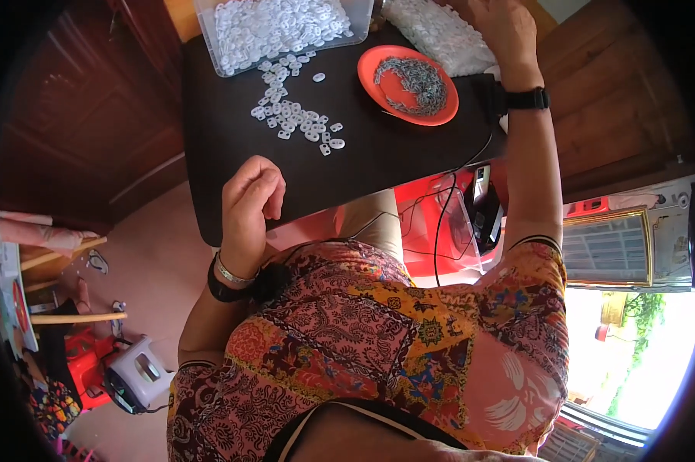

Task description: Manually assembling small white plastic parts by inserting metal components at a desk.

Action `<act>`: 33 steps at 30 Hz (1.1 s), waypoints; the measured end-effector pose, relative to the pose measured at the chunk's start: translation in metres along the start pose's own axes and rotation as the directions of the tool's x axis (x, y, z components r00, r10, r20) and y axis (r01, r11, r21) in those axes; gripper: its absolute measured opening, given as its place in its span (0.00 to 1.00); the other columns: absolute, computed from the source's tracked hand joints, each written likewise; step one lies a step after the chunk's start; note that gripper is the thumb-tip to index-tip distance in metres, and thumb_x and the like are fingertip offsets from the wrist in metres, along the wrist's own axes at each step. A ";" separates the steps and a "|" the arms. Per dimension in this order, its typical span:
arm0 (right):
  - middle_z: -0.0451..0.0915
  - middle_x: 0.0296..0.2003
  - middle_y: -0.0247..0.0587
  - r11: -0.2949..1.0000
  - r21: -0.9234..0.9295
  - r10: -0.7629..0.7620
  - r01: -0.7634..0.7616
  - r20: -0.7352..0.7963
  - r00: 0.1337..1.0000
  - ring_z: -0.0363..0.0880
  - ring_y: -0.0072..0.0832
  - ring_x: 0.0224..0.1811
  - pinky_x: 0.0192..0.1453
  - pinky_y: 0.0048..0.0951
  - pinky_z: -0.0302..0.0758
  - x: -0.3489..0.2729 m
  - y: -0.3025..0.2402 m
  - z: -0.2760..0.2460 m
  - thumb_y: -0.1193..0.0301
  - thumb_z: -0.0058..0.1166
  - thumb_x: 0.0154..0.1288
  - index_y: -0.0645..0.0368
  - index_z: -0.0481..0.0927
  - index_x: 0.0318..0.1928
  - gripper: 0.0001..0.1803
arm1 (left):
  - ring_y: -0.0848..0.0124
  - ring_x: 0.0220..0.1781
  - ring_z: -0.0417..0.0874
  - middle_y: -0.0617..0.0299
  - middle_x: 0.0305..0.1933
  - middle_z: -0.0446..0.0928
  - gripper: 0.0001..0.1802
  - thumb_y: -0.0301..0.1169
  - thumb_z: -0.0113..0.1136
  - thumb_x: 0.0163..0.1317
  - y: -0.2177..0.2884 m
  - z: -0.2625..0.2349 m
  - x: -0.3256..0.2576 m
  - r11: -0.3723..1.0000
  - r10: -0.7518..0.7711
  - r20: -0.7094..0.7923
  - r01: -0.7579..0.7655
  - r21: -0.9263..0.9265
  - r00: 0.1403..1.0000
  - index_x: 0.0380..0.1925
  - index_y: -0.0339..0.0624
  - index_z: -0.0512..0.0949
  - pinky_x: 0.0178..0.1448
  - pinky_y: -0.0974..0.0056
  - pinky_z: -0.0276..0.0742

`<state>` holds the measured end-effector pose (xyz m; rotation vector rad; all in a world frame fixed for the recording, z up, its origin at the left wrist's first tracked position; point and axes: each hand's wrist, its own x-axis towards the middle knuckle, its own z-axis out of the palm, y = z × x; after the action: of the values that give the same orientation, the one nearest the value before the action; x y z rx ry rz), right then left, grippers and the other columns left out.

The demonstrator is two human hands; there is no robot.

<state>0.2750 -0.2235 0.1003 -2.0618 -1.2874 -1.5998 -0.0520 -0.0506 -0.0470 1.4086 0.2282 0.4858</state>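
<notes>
there sat the left hand, curled at the near edge of the table, whether its grip pinched anything i couldn't tell; white pieces lay scattered beyond! far right, the right hand met the bag (grip unreadable, partly cropped), past the red plate.

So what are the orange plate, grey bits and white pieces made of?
The orange plate looks like smooth plastic: one even colour. The grey bits are probably metal, with silvery glints. The white pieces may be smooth plastic, with neat holes.
</notes>
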 end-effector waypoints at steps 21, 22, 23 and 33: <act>0.82 0.32 0.41 0.644 0.716 -0.431 -0.270 0.631 0.645 0.80 0.37 0.35 0.41 0.34 0.75 -0.067 -0.152 0.062 0.68 0.55 0.58 0.59 0.82 0.37 0.10 | 0.83 0.18 0.60 0.70 0.16 0.64 0.11 0.32 0.47 0.62 -0.015 -0.021 -0.006 0.998 -0.060 -0.027 0.061 0.035 0.998 0.22 0.40 0.70 0.22 0.75 0.54; 0.82 0.33 0.42 0.705 0.673 -0.406 -0.222 0.641 0.652 0.80 0.38 0.36 0.42 0.35 0.75 -0.066 -0.156 0.065 0.68 0.54 0.58 0.59 0.82 0.37 0.10 | 0.83 0.18 0.60 0.70 0.16 0.64 0.11 0.32 0.47 0.62 -0.017 -0.021 -0.006 0.997 -0.060 -0.030 0.061 0.036 0.998 0.22 0.40 0.70 0.22 0.75 0.54; 0.82 0.34 0.43 0.762 0.624 -0.382 -0.172 0.648 0.660 0.80 0.40 0.37 0.43 0.35 0.75 -0.066 -0.158 0.069 0.68 0.52 0.58 0.58 0.82 0.37 0.10 | 0.83 0.18 0.61 0.70 0.16 0.64 0.11 0.32 0.47 0.62 -0.021 -0.022 -0.007 0.997 -0.073 -0.035 0.074 0.033 0.997 0.22 0.40 0.70 0.22 0.75 0.54; 0.83 0.32 0.44 0.817 0.561 -0.347 -0.133 0.662 0.665 0.81 0.39 0.36 0.42 0.35 0.76 -0.054 -0.162 0.120 0.68 0.54 0.55 0.57 0.82 0.37 0.10 | 0.83 0.19 0.63 0.70 0.17 0.65 0.10 0.30 0.48 0.62 -0.027 -0.022 -0.011 0.999 -0.045 -0.040 0.045 0.016 0.998 0.23 0.39 0.71 0.23 0.75 0.57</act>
<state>0.2334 -0.0782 -0.0435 -2.2715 -1.8701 -0.1877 -0.0664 -0.0386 -0.0782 1.4082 0.2960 0.4759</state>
